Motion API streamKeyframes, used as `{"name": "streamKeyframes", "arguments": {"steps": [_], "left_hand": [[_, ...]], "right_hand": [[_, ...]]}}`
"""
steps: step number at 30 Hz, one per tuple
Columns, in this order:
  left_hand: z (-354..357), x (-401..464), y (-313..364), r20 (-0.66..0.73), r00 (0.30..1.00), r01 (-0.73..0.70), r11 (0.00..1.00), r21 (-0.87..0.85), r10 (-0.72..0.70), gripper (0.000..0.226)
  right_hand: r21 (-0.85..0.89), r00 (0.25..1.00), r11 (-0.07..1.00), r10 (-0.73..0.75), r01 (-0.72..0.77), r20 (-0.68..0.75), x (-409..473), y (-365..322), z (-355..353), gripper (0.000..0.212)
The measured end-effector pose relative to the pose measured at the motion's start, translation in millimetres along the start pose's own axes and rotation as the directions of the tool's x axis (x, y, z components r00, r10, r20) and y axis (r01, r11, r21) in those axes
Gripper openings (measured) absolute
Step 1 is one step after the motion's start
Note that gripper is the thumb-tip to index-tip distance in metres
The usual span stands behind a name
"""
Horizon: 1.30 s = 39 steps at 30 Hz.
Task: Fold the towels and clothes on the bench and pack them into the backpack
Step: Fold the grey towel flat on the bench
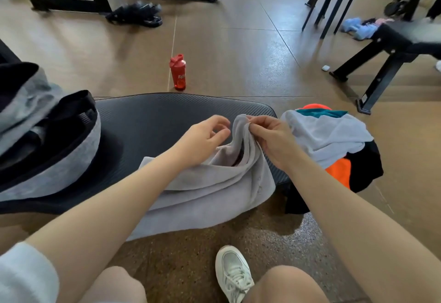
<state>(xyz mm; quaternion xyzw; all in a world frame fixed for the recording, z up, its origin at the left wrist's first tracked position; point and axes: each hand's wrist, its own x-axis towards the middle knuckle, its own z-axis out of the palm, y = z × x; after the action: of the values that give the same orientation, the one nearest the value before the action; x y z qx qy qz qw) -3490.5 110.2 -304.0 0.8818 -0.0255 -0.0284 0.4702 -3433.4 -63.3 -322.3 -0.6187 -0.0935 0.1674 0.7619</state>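
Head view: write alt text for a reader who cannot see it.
The right hand pinches up a corner of a grey towel on a black bench, the left hand open beside it. A backpack sits left, a clothes pile right.

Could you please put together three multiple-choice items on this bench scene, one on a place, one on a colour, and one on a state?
1. Where does the red bottle stand?
A. On the floor beyond the bench
B. On the bench beside the backpack
C. Inside the backpack

2. What colour is the towel the person is handling?
A. Orange
B. Light grey
C. Teal

3. How does the right hand stand to the towel?
A. It lies flat on the bench, apart from the towel
B. It presses the towel with straight fingers
C. It pinches a raised edge of the towel

Answers: 1 A, the bottle stands upright on the brown floor past the bench's far edge. 2 B, the cloth draped over the near edge is pale grey. 3 C, thumb and fingers close on the lifted fold, while the left hand hovers beside it with relaxed fingers.
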Motion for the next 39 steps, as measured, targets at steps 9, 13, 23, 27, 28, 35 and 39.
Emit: {"name": "streamKeyframes", "arguments": {"steps": [9, 13, 23, 27, 28, 35, 39], "left_hand": [[23.9, 24.6, 2.0, 0.029, 0.999, 0.037, 0.957, -0.286, -0.030, 0.027], [29.3, 27.3, 4.8, -0.090, 0.991, 0.059, 0.938, -0.341, -0.095, 0.026], [21.1, 17.3, -5.8, -0.120, 0.983, 0.085, 0.924, -0.373, -0.139, 0.012], [8.7, 7.5, -7.2, -0.003, 0.994, 0.090, 0.854, -0.512, -0.107, 0.012], [7.0, 5.9, -6.1, 0.000, 0.996, 0.076, 0.868, -0.490, -0.087, 0.011], [4.7, -3.0, 4.5, -0.088, 0.992, 0.037, 0.878, -0.478, -0.090, 0.011], [10.1, -8.5, 3.3, -0.227, 0.971, -0.022, 0.919, -0.395, -0.075, 0.002]], "right_hand": [[-0.140, 0.949, 0.986, -0.041, 0.088, 0.313, -2.8, 1.1, -21.0, 0.030], [-0.244, 0.937, 0.958, -0.061, 0.152, 0.343, -5.4, -3.1, -17.7, 0.022], [-0.267, 0.983, 0.948, -0.154, 0.176, 0.103, -4.0, -0.6, -0.7, 0.025], [-0.425, 0.965, 0.869, -0.255, 0.254, 0.055, -1.6, -5.6, 0.6, 0.028], [-0.410, 0.964, 0.872, -0.238, 0.266, 0.120, -3.1, -7.3, 3.1, 0.027], [-0.382, 0.965, 0.887, -0.235, 0.260, 0.112, -7.7, -8.2, 24.1, 0.025], [-0.622, 0.940, 0.719, -0.330, 0.309, 0.085, -13.1, -5.8, 26.1, 0.017]]}}
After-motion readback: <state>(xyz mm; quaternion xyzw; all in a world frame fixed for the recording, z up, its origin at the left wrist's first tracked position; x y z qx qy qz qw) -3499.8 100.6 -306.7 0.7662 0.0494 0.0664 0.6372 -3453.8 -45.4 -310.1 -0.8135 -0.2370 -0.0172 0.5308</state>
